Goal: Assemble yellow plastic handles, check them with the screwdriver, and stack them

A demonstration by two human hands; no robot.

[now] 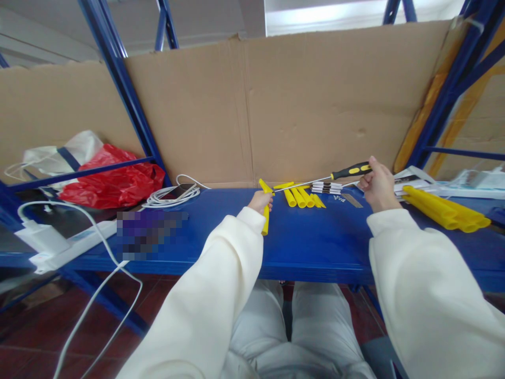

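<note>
At the blue shelf [315,242], my left hand [260,201] grips a yellow tube [266,223] while my right hand [376,184] is closed round a screwdriver [351,170], its tip at the tube's far end. Loose tubes [300,196] lie between the hands and a pile [445,210] lies right; I judge the work partway.

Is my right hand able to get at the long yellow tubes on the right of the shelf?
Probably yes: the long yellow tubes lie uncovered on the blue shelf close beside the right hand, nothing between them. That hand grips the screwdriver, though, so it is occupied.
</note>
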